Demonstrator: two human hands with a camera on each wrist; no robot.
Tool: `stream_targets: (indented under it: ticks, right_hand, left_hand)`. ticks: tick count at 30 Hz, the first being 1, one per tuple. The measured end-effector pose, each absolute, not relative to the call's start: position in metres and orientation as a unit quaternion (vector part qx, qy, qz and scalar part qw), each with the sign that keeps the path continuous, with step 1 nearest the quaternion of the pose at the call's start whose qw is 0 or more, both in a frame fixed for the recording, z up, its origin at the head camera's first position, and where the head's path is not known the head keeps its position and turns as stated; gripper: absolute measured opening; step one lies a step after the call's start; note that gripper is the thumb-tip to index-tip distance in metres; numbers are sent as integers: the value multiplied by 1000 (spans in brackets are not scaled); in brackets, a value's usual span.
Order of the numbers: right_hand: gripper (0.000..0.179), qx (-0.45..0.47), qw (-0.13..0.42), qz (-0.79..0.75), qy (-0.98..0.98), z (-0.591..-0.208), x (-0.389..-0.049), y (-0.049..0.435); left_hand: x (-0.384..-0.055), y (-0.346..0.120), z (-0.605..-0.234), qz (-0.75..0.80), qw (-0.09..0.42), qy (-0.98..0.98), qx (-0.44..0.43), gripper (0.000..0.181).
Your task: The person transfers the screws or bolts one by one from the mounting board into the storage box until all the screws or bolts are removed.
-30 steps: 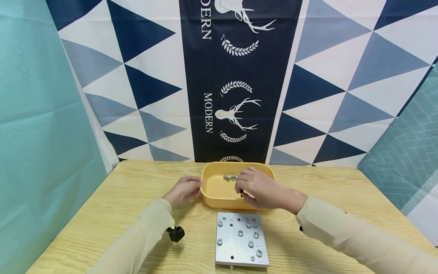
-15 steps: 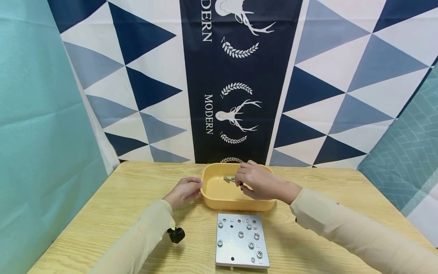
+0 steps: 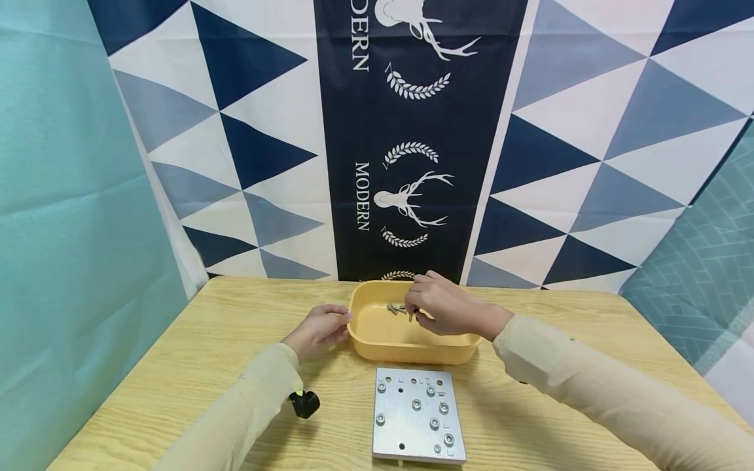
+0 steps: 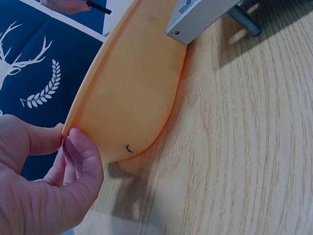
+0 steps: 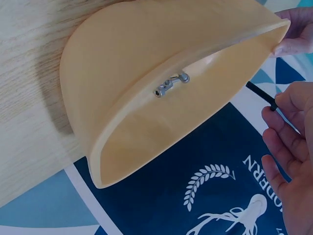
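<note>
The black screw (image 5: 262, 94) is over the mouth of the yellow tray (image 3: 412, 353), and we see our right hand (image 3: 442, 307) pinching it by one end between thumb and fingers. Over the last second that hand has shifted up in the head view, toward the tray's far rim; we judge the screw is clear of the tray's floor and securely held. Our left hand (image 3: 321, 327) keeps its fingers gripping the tray's left rim, which likely steadies it. Silver screws (image 5: 171, 83) lie inside the tray. In front of it, the metal plate (image 3: 403, 428) stands on the bench (image 3: 265, 301).
</note>
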State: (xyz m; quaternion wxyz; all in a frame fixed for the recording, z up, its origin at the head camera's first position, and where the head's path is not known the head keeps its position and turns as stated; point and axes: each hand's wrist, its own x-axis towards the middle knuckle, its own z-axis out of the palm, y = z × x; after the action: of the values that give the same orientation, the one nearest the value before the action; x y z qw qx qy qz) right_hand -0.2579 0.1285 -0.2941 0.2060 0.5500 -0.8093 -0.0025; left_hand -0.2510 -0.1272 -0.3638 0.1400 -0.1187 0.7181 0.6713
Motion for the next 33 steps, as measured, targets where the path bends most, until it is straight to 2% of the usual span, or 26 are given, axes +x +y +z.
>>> stream_targets:
  ticks: [33]
  right_hand:
    - [13,527,141,-17,-838,-298,-301,114]
  left_hand:
    - [-253,-128,-362,677,144,711,-125,27]
